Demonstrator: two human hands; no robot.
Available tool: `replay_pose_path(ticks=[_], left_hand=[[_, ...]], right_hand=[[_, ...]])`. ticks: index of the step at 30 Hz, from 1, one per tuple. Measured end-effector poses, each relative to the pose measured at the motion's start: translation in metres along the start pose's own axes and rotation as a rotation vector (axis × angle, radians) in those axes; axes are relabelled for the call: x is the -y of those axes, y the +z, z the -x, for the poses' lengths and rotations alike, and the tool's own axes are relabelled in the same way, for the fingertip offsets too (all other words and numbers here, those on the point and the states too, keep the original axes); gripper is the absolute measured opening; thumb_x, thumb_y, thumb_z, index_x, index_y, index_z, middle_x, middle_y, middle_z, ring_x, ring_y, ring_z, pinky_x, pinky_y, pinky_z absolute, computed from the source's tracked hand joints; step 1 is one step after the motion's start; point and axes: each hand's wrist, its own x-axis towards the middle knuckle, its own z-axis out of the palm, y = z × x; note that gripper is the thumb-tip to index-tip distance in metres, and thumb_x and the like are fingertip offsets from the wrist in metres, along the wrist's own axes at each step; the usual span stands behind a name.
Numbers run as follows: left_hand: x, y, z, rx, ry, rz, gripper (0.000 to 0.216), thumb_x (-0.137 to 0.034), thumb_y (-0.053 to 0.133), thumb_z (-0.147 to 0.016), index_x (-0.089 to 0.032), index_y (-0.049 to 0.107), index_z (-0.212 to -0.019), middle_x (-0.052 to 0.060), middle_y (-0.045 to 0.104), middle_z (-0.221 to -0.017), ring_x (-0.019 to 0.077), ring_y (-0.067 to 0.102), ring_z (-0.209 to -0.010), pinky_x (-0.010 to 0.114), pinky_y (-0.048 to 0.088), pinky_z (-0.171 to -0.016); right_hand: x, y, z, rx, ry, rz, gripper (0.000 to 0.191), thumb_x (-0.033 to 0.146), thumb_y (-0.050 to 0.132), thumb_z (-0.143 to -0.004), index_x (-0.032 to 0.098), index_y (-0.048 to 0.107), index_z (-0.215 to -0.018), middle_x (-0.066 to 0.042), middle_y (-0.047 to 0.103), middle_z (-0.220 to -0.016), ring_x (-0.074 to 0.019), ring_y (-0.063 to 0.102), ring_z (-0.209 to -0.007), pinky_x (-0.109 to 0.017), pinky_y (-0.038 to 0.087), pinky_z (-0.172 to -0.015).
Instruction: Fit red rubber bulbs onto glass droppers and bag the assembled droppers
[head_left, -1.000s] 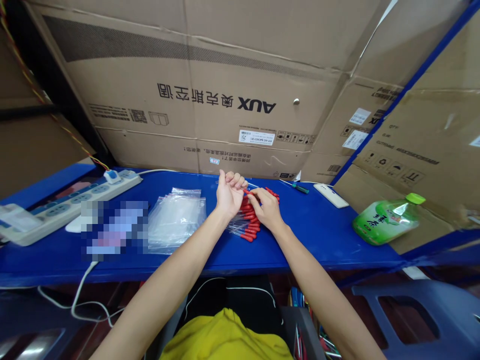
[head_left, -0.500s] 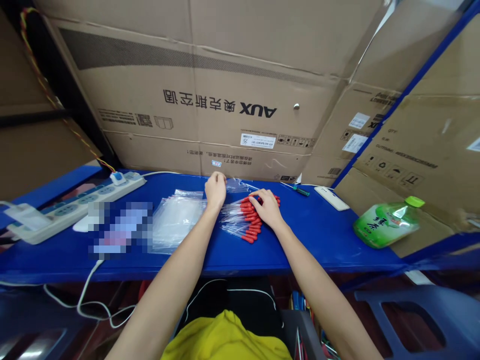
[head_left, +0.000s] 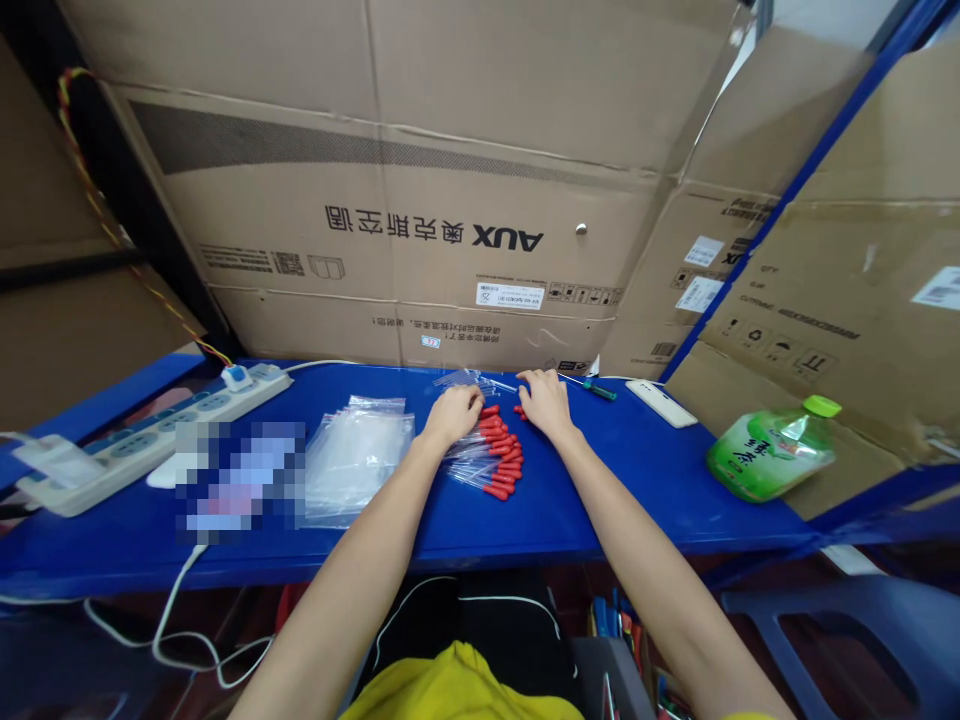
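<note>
Together, the two bare hands worked near the back of the blue table (head_left: 637, 480). The left hand (head_left: 454, 415) was palm down, with its fingers curled over the far end of the row of red-tipped sticks (head_left: 502, 462). I cannot tell if those fingers had a stick in them or only touched the row. The right hand (head_left: 546, 405) was just to the right, with its fingers a bit bent and its thumb apart from them. A small red end (head_left: 519, 411) showed beside that thumb, and I cannot tell if the hand gripped it.

The sticks lay on the table in a bent row, with their red ends to the right and their thin, clear parts to the left. Behind the left hand were some clear, thin things (head_left: 466, 379), too small to make out well.

To the left of the left hand was a pile of clear plastic bags (head_left: 356, 465). Farther left lay a phone (head_left: 247, 475) with a blurry screen, and next to it a long white power strip (head_left: 161, 432). Off to the right were a green screwdriver (head_left: 600, 390), a flat white thing (head_left: 661, 403) and a green bottle (head_left: 772, 452) lying tilted. Behind everything stood a big cardboard sheet (head_left: 465, 150) with upside-down letters.
</note>
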Motion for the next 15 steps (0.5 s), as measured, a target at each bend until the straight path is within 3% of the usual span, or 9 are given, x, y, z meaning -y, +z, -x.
replay_pose_path(ticks=[3, 7, 12, 15], left_hand=[[-0.001, -0.001, 0.002, 0.037, 0.002, -0.007, 0.028, -0.026, 0.045, -0.101, -0.021, 0.071, -0.092, 0.009, 0.077, -0.100, 0.0248, 0.070, -0.097, 0.032, 0.048, -0.084], [-0.005, -0.004, 0.004, 0.026, -0.026, -0.001, 0.037, -0.034, 0.039, -0.106, -0.020, 0.070, -0.091, 0.010, 0.077, -0.099, 0.0248, 0.071, -0.096, 0.032, 0.048, -0.082], [-0.006, -0.005, 0.003, -0.076, -0.024, 0.030, 0.036, -0.033, 0.038, -0.107, -0.020, 0.068, -0.092, 0.010, 0.075, -0.100, 0.0247, 0.069, -0.095, 0.033, 0.048, -0.083], [-0.006, -0.005, 0.002, -0.175, 0.034, 0.061, 0.026, -0.028, 0.043, -0.105, -0.019, 0.067, -0.098, 0.009, 0.073, -0.102, 0.0245, 0.066, -0.099, 0.035, 0.049, -0.090]], right_hand=[[-0.001, 0.006, -0.021, 0.107, 0.043, 0.081, 0.031, 0.028, 0.056, -0.099, 0.021, 0.070, -0.126, -0.014, 0.069, -0.131, -0.0322, 0.051, -0.127, -0.046, 0.041, -0.100], [0.000, 0.016, -0.033, 0.235, 0.119, 0.087, 0.024, 0.035, 0.061, -0.097, 0.023, 0.077, -0.110, -0.013, 0.075, -0.116, -0.0311, 0.056, -0.122, -0.045, 0.041, -0.099], [-0.002, 0.022, -0.031, 0.171, 0.151, 0.046, 0.018, 0.025, 0.060, -0.095, 0.022, 0.078, -0.095, -0.012, 0.077, -0.100, -0.0290, 0.061, -0.114, -0.041, 0.044, -0.096], [-0.010, 0.019, -0.030, 0.069, 0.129, 0.002, 0.016, 0.021, 0.059, -0.094, 0.020, 0.075, -0.097, -0.013, 0.076, -0.099, -0.0291, 0.064, -0.108, -0.041, 0.046, -0.094]])
